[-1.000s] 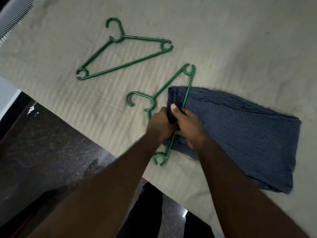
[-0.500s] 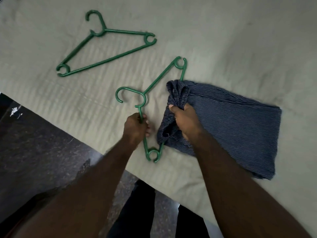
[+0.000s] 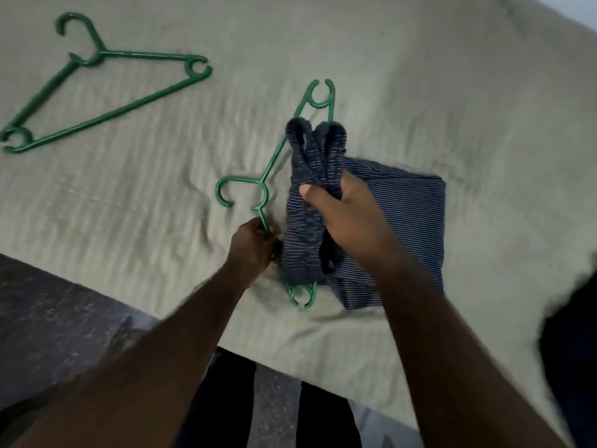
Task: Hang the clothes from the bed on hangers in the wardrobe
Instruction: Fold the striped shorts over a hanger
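Green plastic hanger (image 3: pixel 273 163) gripped by left hand (image 3: pixel 250 250); right hand (image 3: pixel 342 218) clutches bunched navy striped garment (image 3: pixel 403 221), threading unfinished; wardrobe hanging outstanding.

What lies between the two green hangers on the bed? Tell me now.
Only bare, wrinkled bed sheet lies between the far hanger and the near hanger, which the left hand grips. The head view shows it.

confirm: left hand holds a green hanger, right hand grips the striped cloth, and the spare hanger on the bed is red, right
No: the head view shows the spare hanger is green, not red. The rest stands: the left hand holds a green hanger and the right hand grips the striped cloth.
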